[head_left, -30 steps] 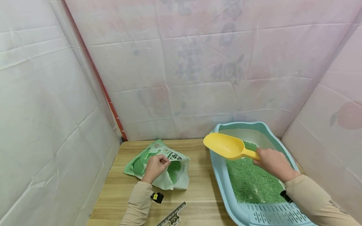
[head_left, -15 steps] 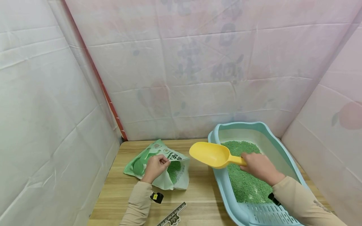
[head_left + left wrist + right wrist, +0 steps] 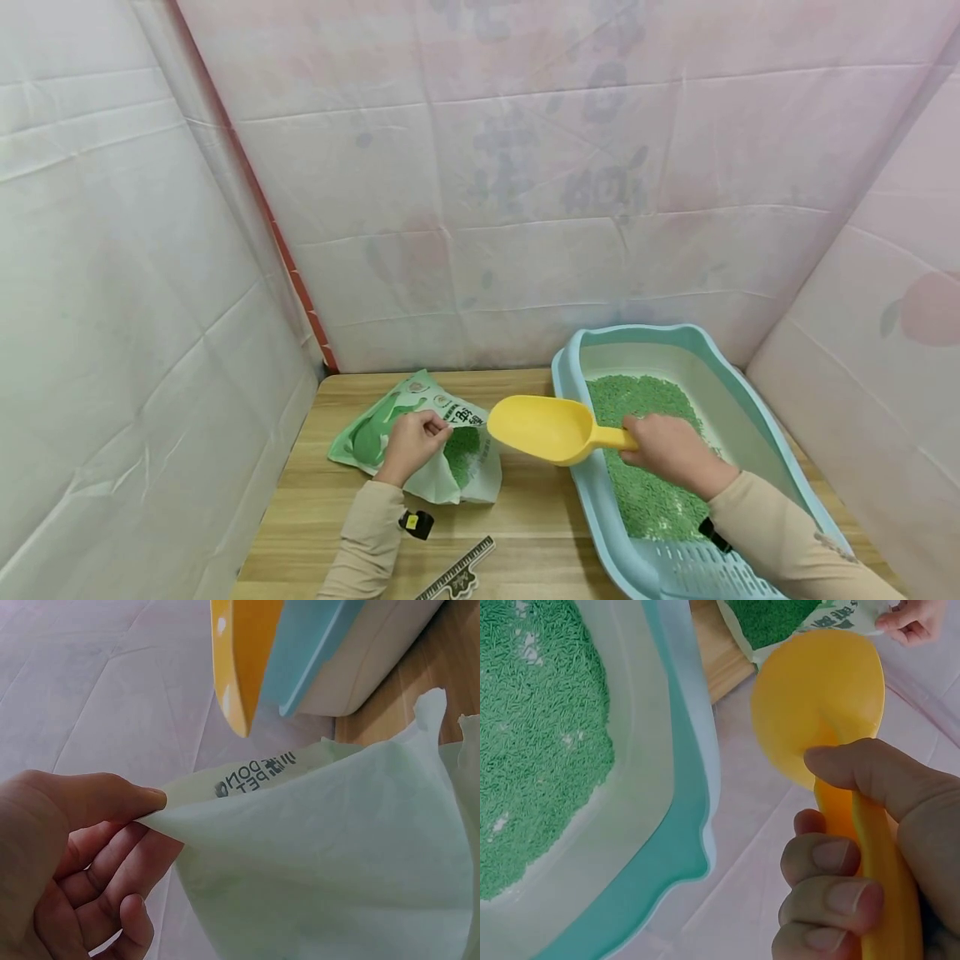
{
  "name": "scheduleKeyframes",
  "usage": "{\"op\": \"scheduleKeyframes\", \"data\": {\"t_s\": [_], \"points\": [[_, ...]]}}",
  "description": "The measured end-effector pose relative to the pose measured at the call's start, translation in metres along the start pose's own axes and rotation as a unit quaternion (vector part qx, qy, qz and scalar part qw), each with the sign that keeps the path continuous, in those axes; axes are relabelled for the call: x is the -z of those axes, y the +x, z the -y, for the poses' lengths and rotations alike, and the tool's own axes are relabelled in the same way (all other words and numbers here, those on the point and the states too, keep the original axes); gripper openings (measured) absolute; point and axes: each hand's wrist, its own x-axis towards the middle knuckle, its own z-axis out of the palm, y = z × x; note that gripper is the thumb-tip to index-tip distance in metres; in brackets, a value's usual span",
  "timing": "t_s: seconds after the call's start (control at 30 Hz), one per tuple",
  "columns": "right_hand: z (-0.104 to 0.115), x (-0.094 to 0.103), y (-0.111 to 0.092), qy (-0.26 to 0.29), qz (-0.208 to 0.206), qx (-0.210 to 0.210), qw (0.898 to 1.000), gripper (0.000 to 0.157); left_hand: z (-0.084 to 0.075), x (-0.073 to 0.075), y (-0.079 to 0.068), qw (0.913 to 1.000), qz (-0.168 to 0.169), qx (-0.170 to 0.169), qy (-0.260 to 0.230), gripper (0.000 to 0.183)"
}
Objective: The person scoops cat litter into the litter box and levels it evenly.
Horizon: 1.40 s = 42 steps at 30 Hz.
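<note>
My left hand [image 3: 411, 443] pinches the upper edge of the mouth of a green and white litter bag [image 3: 375, 421], which lies on its side with green pellets showing inside. In the left wrist view thumb and fingers grip a pulled-up corner of the pale bag [image 3: 322, 862]. My right hand [image 3: 671, 450] grips the handle of a yellow scoop [image 3: 542, 427]; its bowl holds nothing and hangs between the bag's mouth and the litter box. In the right wrist view the fingers curl round the handle, with the thumb along the top of the scoop [image 3: 817, 697].
A blue litter box [image 3: 592, 492] with a slotted front step stands on the right of the wooden table [image 3: 525, 542], green pellets [image 3: 660, 492] spread over its floor. A ruler-like strip [image 3: 459, 571] lies near the front. White sheeting [image 3: 480, 208] walls the back and sides.
My right hand has carried the scoop left and slightly down, from over the litter box to close beside the bag's mouth. The left hand and bag have stayed in place.
</note>
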Motion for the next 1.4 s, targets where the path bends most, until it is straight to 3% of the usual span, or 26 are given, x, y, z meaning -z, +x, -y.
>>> {"op": "scheduleKeyframes", "data": {"t_s": [0.37, 0.83, 1.2, 1.4], "points": [[0.010, -0.005, 0.000, 0.013, 0.017, 0.007, 1.000, 0.024, 0.001, 0.000, 0.000, 1.0000, 0.002, -0.001, 0.001, 0.011], [0.017, -0.025, 0.002, 0.002, 0.029, 0.027, 0.999, 0.029, 0.002, 0.000, 0.000, 1.0000, -0.001, -0.007, 0.002, 0.010], [0.029, -0.033, 0.004, 0.009, 0.064, 0.035, 0.997, 0.032, 0.000, 0.000, 0.000, 1.0000, 0.000, -0.007, 0.001, 0.010], [0.033, -0.035, 0.005, 0.005, 0.057, 0.042, 0.997, 0.035, 0.000, 0.000, 0.000, 1.0000, 0.002, -0.002, 0.004, 0.011]]}}
